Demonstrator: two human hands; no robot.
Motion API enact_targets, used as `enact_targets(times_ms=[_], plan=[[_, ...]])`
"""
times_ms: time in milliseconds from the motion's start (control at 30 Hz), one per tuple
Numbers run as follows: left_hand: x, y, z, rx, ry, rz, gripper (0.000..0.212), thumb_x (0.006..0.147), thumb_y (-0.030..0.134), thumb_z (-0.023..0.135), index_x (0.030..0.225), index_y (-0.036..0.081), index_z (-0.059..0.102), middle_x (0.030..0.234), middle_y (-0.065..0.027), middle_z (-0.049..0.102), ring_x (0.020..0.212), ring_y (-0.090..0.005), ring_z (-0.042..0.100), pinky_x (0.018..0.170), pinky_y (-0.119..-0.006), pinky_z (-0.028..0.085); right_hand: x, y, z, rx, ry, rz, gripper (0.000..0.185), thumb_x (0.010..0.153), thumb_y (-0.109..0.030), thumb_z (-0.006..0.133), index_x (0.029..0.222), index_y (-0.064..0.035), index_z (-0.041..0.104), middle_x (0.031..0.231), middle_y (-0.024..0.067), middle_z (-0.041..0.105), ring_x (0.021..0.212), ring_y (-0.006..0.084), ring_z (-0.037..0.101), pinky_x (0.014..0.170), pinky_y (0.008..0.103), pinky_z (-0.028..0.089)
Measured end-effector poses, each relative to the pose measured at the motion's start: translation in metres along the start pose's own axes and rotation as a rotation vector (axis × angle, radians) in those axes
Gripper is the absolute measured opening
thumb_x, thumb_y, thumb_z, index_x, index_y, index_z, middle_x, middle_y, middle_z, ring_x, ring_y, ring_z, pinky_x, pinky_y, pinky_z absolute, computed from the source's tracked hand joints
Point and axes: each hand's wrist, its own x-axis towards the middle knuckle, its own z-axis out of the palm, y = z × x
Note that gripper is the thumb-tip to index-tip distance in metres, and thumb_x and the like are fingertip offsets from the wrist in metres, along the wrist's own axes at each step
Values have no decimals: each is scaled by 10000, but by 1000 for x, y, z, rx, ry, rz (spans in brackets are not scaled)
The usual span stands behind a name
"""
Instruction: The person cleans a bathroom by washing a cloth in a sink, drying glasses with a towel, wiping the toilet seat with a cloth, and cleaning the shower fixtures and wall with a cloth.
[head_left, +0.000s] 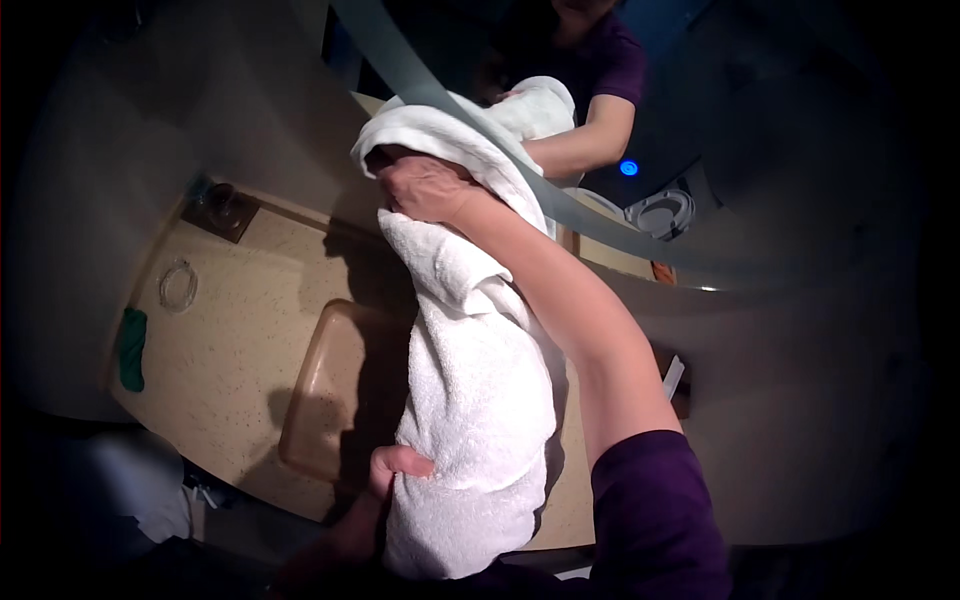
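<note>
A long white terry towel (480, 382) stretches from close to my body up to the mirror (525, 180). My right hand (424, 187) grips its far end, with the fingertips hidden under a thick fold. The towel's top lies at the mirror's edge; whether it touches the glass I cannot tell. Lower down, my left hand (401, 465) holds the near part by its left edge, thumb on top and the other fingers out of sight beneath. Under the towel is a beige sink basin (319, 397), partly covered and in shadow.
The speckled beige countertop (232, 322) carries a dark square tray (225, 214) with a glass, a clear ring-shaped object (178, 285) and a green item (133, 350). A white object (673, 376) is at right. The mirror reflects a person in purple and a toilet.
</note>
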Motion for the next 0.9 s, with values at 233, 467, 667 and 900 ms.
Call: enact_targets(times_ms=[233, 467, 667, 900], plan=[[35, -46, 23, 28, -26, -150, 795, 724, 156, 672, 1477, 4, 468, 1325, -166, 631, 1241, -336, 578, 1119, -422, 413, -151, 60, 31, -30, -342, -21, 212, 867, -163, 603, 864, 34, 682, 830, 219, 667, 898, 381, 661, 835, 479, 509], [85, -114, 58, 187, -7, -443, 715, 770, 245, 669, 1404, -47, 512, 1227, -227, 661, 1072, -370, 652, 999, -456, 505, -413, 102, -33, -324, -70, 133, 202, 801, -141, 664, 941, -1, 701, 961, 196, 689, 950, 396, 657, 886, 482, 502], [90, -129, 43, 228, -111, -348, 713, 769, 209, 655, 1408, -64, 498, 1252, -237, 656, 1117, -373, 641, 1033, -456, 490, -404, 99, -107, -635, 594, 123, 328, 756, -111, 702, 1073, -29, 709, 1125, 181, 690, 1042, 414, 645, 958, 491, 487], [56, -65, 27, 133, -31, -150, 747, 720, 212, 624, 1402, -73, 514, 1285, -234, 654, 1146, -380, 627, 1085, -442, 455, -150, 71, -110, -487, 659, 7, 368, 770, -95, 688, 1131, -25, 689, 1192, 196, 666, 1095, 427, 627, 984, 496, 481]])
